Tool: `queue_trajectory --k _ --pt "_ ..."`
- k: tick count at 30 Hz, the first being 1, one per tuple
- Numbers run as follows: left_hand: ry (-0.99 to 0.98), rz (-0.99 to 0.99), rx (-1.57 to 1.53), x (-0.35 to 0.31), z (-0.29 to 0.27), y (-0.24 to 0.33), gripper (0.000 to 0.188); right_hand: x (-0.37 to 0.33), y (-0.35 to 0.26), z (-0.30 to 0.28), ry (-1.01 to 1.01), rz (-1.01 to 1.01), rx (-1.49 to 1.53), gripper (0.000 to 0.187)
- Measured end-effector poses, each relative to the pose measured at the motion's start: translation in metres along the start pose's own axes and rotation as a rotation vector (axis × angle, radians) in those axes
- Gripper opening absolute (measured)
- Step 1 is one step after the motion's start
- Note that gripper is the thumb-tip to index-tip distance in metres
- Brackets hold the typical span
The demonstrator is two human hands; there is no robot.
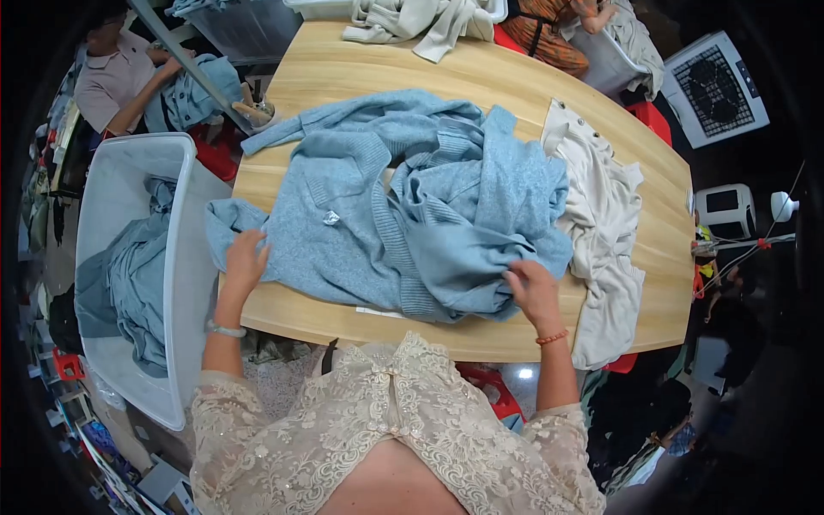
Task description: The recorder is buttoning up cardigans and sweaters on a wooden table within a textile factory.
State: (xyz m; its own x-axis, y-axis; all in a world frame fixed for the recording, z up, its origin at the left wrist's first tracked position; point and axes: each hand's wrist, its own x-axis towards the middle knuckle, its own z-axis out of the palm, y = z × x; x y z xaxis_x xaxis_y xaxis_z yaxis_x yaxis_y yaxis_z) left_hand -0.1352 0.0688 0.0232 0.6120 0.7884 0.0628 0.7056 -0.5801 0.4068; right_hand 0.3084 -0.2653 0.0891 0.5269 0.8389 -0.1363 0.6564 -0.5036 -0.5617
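Note:
A light blue knitted cardigan (pixel 335 249) with ribbed edges lies spread on the table, a small silvery patch on its front. More blue knitwear (pixel 463 197) is bunched up on its right side, the layers overlapping. My left hand (pixel 245 262) rests at the cardigan's left sleeve, fingers loosely curved and apart. At the near right of the bunched part, my right hand (pixel 534 290) pinches a fold of the blue fabric between thumb and fingers. Where one blue garment ends and another begins is hard to make out.
A cream knitted garment (pixel 605 232) lies along the table's right side. To the left stands a white plastic bin (pixel 184 257) with blue garments inside. Another bin (pixel 498 10) at the far edge holds cream knitwear. Two other people sit beyond the wooden table (pixel 343 69).

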Motion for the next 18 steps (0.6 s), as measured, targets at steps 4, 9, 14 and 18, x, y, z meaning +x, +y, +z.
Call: queue_trajectory --k 4,9,14,18 --pt "0.077 0.226 -0.181 0.050 0.036 0.085 0.046 0.025 -0.048 0.041 0.052 -0.300 -0.201 0.072" --pt "0.055 0.215 -0.207 0.091 0.089 0.172 0.071 0.052 -0.056 0.071 -0.003 -0.277 -0.293 0.063" --pt "-0.260 0.514 0.011 0.109 0.111 0.186 0.067 0.055 -0.060 0.052 0.038 -0.367 0.000 0.032" --pt "-0.382 0.650 -0.026 0.102 0.079 0.187 0.035 0.040 -0.081 -0.009 0.265 -0.452 0.071 0.033"
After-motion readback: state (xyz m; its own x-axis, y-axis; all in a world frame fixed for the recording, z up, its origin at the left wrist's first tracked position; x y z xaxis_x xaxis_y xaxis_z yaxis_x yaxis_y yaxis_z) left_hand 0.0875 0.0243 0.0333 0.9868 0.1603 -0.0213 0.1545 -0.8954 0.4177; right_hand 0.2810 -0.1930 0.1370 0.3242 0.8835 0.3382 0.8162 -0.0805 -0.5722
